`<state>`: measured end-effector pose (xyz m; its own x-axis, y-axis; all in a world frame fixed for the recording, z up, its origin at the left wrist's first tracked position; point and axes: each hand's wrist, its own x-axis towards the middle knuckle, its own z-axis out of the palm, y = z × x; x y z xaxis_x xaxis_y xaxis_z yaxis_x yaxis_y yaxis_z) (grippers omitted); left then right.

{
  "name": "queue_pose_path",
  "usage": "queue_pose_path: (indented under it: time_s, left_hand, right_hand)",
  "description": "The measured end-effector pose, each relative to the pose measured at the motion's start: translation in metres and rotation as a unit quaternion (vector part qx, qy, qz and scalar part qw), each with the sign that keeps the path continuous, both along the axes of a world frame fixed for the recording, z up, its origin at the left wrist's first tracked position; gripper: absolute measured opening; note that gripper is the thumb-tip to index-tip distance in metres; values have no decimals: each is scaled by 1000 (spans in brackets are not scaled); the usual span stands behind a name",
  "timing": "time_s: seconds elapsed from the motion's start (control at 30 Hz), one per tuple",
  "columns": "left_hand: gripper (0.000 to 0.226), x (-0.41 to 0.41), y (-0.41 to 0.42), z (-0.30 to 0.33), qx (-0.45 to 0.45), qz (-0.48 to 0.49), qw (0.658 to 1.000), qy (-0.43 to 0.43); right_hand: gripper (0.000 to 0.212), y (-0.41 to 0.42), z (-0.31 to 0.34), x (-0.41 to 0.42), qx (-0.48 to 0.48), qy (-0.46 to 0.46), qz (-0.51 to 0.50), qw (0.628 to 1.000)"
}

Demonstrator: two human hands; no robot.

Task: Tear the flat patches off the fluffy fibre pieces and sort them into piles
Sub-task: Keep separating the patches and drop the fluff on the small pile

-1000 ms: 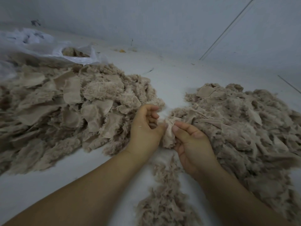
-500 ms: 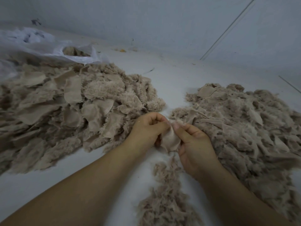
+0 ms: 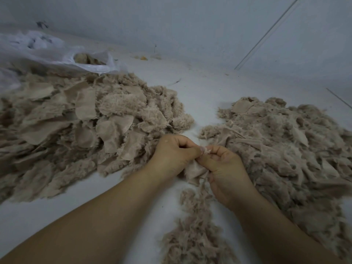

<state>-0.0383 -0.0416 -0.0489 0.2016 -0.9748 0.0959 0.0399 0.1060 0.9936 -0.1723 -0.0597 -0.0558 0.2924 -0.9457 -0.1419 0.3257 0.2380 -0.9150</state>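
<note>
Between my two hands hangs a small beige fibre piece [image 3: 194, 171] with a flat patch side showing. My left hand [image 3: 171, 155] pinches its top edge with thumb and curled fingers. My right hand [image 3: 222, 164] pinches the same edge right beside it, fingertips nearly touching. A large heap of fluffy pieces with flat patches [image 3: 80, 130] lies to the left. Another beige heap of torn material [image 3: 282, 149] lies to the right. A narrow strip of loose fluff [image 3: 194, 231] runs along the floor below my hands.
A white plastic bag [image 3: 57, 56] with more beige material in its mouth lies behind the left heap. The pale floor [image 3: 200, 96] meets a wall at the back. A thin dark rod [image 3: 266, 33] leans against the wall at the right.
Both hands have drawn closer together and a little lower, now pinching the piece's top edge side by side. The piece hangs lower between them than before.
</note>
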Motion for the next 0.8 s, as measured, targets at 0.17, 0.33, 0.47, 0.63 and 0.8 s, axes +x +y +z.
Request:
queue_pose_path:
  time_s: [0.17,0.33,0.47,0.63,0.8]
  left_hand:
    - [22,-2,0,-3,-23,30,999,16]
    - [20,0,-3,-4,-31,69,995,70]
    - [17,15,0,2,-21,-32,995,92]
    - [56,19,8,9,30,-182,979,-82]
    - [36,6,1,8,37,-97,981,-165]
  right_hand:
    - [22,-3,0,0,6,2,15,1000]
    - [3,-6,-2,-3,26,-37,-28,999]
    - [12,-8,-3,-4,29,-61,-43,997]
    - [15,-10,-4,-3,48,-106,-61,991]
    - [16,-10,-6,-4,64,-124,-71,988]
